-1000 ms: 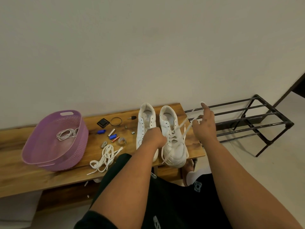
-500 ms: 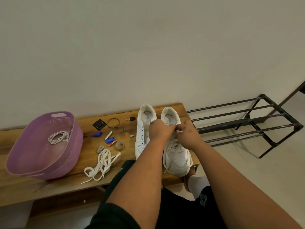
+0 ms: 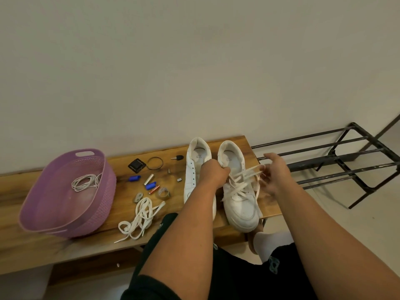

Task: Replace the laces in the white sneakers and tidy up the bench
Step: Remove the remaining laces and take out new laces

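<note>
**Both hands at the right sneaker, small clutter to the left**

Your left hand (image 3: 213,173) is closed over the tongue area of the right sneaker (image 3: 239,191), with the fingers curled; it seems to pinch the lace (image 3: 242,180) there, but the fingertips are hidden from you. Your right hand (image 3: 273,174) is beside the shoe on its outer side, fingers loosely spread, and the lace ends run toward its fingertips; because of blur you cannot tell if it really pinches them. This sneaker is partly laced. The left sneaker (image 3: 194,167) stands just beside it, touching or almost touching, and its eyelets show no lace. Your left forearm crosses over its front part.

Both shoes stand on the wooden bench (image 3: 26,245), heels toward the wall. Left of them lies a loose white lace (image 3: 141,217) near the front edge. Behind it are small things scattered: a black square item (image 3: 136,165), a ring-shaped bracelet (image 3: 155,163), a small key (image 3: 177,158), two blue caps (image 3: 134,178), a silver cylinder (image 3: 149,179), a copper-coloured battery (image 3: 154,189) and a roll of tape (image 3: 164,193). Further left stands a purple basket (image 3: 104,204) with a thin white cord (image 3: 85,182) inside. Right of the bench is a black metal shoe rack (image 3: 346,161).
</note>
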